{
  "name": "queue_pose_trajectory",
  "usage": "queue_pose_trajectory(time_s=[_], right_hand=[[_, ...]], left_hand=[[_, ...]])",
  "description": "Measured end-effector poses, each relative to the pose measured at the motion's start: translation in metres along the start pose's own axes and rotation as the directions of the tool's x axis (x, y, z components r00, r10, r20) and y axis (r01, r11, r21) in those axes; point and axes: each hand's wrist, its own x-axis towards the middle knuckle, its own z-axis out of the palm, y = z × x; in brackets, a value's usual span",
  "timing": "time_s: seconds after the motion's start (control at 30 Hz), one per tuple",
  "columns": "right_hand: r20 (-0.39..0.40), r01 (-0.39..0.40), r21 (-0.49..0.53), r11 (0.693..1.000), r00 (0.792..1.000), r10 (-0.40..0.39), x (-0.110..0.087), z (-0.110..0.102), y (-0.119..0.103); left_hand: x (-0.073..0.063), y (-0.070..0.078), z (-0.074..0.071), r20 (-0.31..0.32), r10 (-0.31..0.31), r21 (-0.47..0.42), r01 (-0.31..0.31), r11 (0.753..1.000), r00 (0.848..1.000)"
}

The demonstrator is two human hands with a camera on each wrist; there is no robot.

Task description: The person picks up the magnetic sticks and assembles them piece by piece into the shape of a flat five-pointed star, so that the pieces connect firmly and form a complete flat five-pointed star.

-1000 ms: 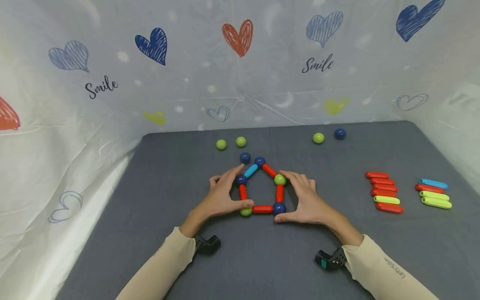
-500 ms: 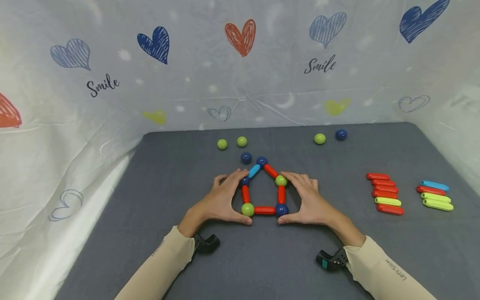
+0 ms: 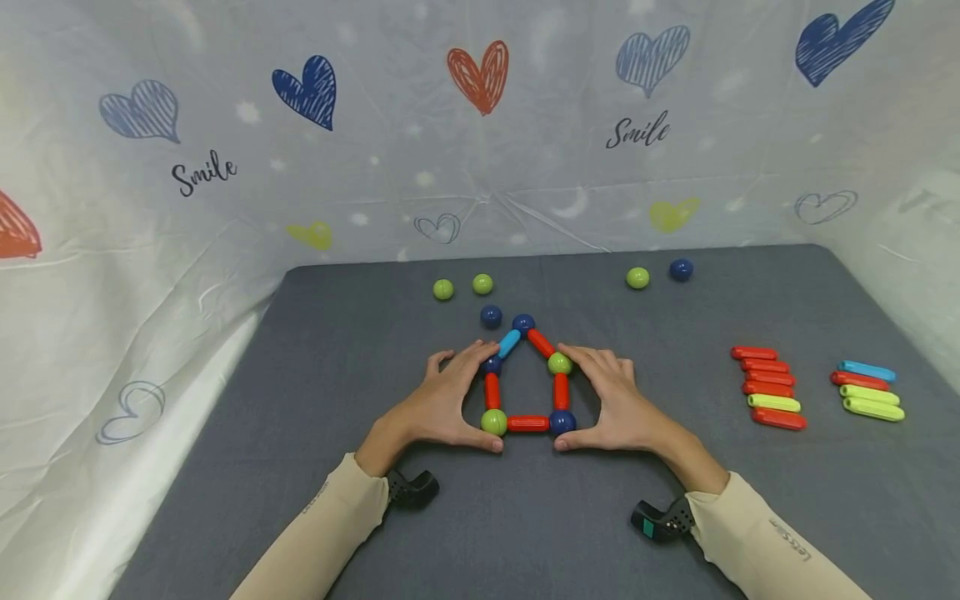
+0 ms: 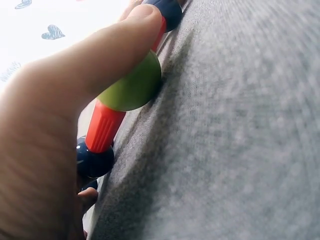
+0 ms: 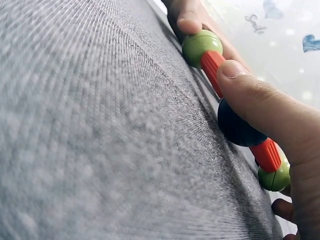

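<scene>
On the grey cloth lies a house-shaped, five-sided figure of magnetic rods and balls. Three blue balls, including the peak ball (image 3: 523, 324), and two green balls form its corners. Red rods (image 3: 528, 423) make up most sides; a light blue rod (image 3: 509, 343) is the upper left one. My left hand (image 3: 446, 400) lies along the left side, fingertips at the left blue ball (image 3: 492, 365), thumb at the lower green ball (image 4: 134, 86). Opposite it, my right hand (image 3: 626, 404) has fingertips at the right green ball (image 3: 559, 363) and its thumb against the lower blue ball (image 5: 239, 125).
A loose blue ball (image 3: 491, 316) lies just left of the peak, with two green balls (image 3: 443, 289) behind it. Another green ball (image 3: 637, 277) and a blue ball (image 3: 681, 270) sit farther right. Two rows of rods (image 3: 768, 389) lie at the right. A printed curtain (image 3: 375, 125) hangs behind.
My left thumb has slid off the top of the lower green ball to its near side. The left fingers and left blue ball have shifted slightly right; the left side stands straighter.
</scene>
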Motion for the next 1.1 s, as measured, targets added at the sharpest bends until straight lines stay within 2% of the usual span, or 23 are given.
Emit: queue_pose_trajectory(time_s=[0.53,0.7,0.83,1.0,1.1], right_hand=[[-0.009,0.016,-0.009,1.000,1.000,-0.016,-0.001,-0.001,0.001],[-0.019,0.010,0.037,0.999,1.000,-0.010,-0.002,0.001,0.002],[-0.056,-0.002,0.104,0.995,0.998,0.008,-0.002,0.002,0.003],[-0.139,-0.010,0.205,0.979,0.990,0.039,-0.001,0.002,0.004],[-0.192,-0.036,0.219,0.975,0.978,0.080,0.001,-0.002,0.004]], left_hand=[[0.002,0.000,0.000,-0.010,0.006,-0.011,-0.006,1.000,1.000],[0.000,-0.003,0.001,-0.058,0.053,-0.063,-0.057,0.996,0.997],[0.000,-0.007,0.002,-0.103,0.090,-0.108,-0.101,0.989,0.991],[-0.001,-0.009,0.003,-0.122,0.091,-0.134,-0.107,0.985,0.988],[-0.001,-0.009,0.003,-0.137,0.086,-0.143,-0.106,0.984,0.987]])
